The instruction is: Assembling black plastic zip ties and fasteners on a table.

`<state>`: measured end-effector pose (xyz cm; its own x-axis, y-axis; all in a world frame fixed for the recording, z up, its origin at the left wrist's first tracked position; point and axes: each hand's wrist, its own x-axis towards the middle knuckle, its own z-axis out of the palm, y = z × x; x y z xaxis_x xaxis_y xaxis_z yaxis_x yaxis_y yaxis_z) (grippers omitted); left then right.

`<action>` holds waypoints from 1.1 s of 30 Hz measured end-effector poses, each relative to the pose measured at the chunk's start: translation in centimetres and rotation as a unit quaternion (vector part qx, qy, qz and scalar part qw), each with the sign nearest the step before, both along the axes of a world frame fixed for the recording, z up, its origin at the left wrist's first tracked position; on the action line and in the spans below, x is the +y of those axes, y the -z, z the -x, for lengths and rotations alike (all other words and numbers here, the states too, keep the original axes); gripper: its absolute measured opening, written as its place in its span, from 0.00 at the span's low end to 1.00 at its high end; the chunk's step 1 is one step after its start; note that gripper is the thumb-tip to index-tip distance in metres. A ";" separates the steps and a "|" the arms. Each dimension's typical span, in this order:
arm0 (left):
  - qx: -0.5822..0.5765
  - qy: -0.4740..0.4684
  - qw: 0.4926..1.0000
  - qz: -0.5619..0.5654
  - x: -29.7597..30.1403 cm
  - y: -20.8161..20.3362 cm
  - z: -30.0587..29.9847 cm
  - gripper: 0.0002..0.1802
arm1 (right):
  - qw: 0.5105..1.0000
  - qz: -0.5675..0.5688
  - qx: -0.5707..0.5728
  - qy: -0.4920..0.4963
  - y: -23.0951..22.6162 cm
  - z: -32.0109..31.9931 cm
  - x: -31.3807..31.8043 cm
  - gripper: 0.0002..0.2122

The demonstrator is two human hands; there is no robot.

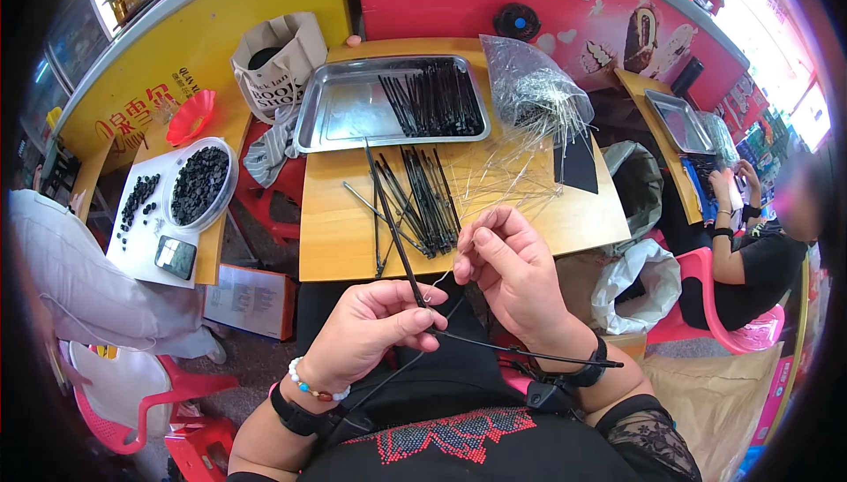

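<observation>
My left hand (378, 316) is closed round a thin black rod (394, 233) that slants up over the table. A second black rod (538, 355) crosses it at the fingers and runs right, past my right wrist. My right hand (512, 266) pinches near a fine silvery wire (437, 282), which curls down to the rods at my left fingertips. The exact grip on the wire is partly hidden by the fingers. Beyond my hands, a bundle of loose black rods (428, 204) lies on the wooden table (331, 239).
A metal tray (340, 111) holds many more black rods. Beside it, a clear plastic bag (520, 58) spills thin wires (503, 169). On the left stands a tub of small black pieces (201, 186). A co-worker (759, 252) sits at another table on the right.
</observation>
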<state>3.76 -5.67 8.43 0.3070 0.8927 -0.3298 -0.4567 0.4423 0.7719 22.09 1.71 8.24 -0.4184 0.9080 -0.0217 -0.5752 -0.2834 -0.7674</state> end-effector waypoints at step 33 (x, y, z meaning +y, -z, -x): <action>0.049 0.020 0.999 -0.006 -1.7 -0.9 0.8 0.10 | 0.737 -0.505 -0.449 -0.006 -3.8 -0.7 -2.6 0.04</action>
<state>2.92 -7.40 9.37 0.3101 0.8842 -0.3493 -0.3602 0.4493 0.8175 22.81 -0.86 12.01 -0.6546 0.6479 0.3896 0.2922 0.6921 -0.6600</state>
